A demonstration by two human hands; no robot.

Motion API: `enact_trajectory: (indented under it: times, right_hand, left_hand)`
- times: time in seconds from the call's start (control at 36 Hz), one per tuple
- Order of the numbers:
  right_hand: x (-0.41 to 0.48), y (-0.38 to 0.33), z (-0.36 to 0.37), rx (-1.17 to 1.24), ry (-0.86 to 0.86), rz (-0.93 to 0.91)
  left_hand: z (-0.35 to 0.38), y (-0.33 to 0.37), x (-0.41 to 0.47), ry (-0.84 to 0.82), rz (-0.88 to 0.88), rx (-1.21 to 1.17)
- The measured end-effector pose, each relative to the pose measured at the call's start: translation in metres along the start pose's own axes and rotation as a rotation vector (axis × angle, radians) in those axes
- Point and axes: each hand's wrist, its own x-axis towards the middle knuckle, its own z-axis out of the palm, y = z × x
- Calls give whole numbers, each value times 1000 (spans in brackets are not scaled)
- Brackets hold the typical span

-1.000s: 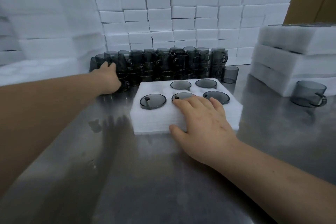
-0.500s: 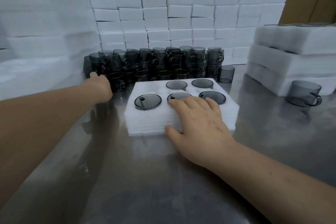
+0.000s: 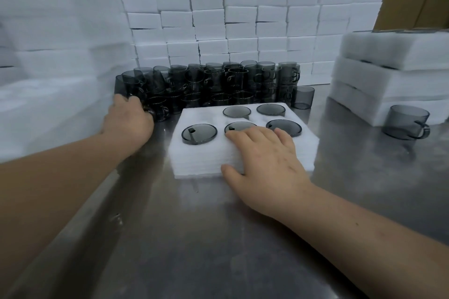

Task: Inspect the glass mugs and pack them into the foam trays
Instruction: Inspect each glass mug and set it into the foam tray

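Observation:
A white foam tray (image 3: 201,155) lies on the steel table with several smoky grey glass mugs (image 3: 199,132) sunk into its round holes. My right hand (image 3: 264,162) rests flat on the tray's near right part, fingers straight, fingertips at the rim of the middle front mug. Behind the tray stands a dense stacked pile of grey glass mugs (image 3: 218,82). My left hand (image 3: 128,119) reaches to the pile's left end and curls round a low mug (image 3: 159,110) there; its fingertips are hidden.
One mug (image 3: 302,97) stands alone behind the tray's far right corner, another (image 3: 405,122) at the right by stacked foam trays (image 3: 393,73). Foam stacks (image 3: 56,56) crowd the left. A wall of foam blocks (image 3: 243,19) closes the back. Bare steel table (image 3: 218,238) lies nearest me.
My left hand has shifted a little left along the pile's end and closed on a low mug. My right hand has stayed flat on the tray.

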Motion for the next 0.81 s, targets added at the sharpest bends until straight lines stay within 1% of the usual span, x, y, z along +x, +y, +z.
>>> enact_trajectory:
  times: [0.11,0.17,0.25,0.42,0.5,0.56,0.61,0.72,0.81]
  right_hand:
    - [0,0,-1,-6,-3,-1]
    - [0,-1,-1,-5,-8,0]
    - [1,0,-1,-1,-11,5]
    - [0,-1,0,33,3,11]
    - [-1,-2,-3,135,60,22]
    - [-1,-4,-7,231,128,26]
    - [-2,-5,-11,308,171,31]
    - [-5,-5,-13,446,150,35]
    - [-7,-5,-13,505,125,7]
  left_hand:
    - [-21,23,-11,129,-50,-280]
    - [-35,36,-18,164,-84,-425]
    - [-53,55,-33,182,-91,-604]
    - [-87,90,-77,207,48,-907]
    - [-96,102,-105,158,97,-1054]
    - [-98,105,-120,107,101,-1116]
    - [-97,106,-131,106,114,-1162]
    - [-92,100,-146,177,156,-1266]
    - [-88,94,-147,146,118,-1295]
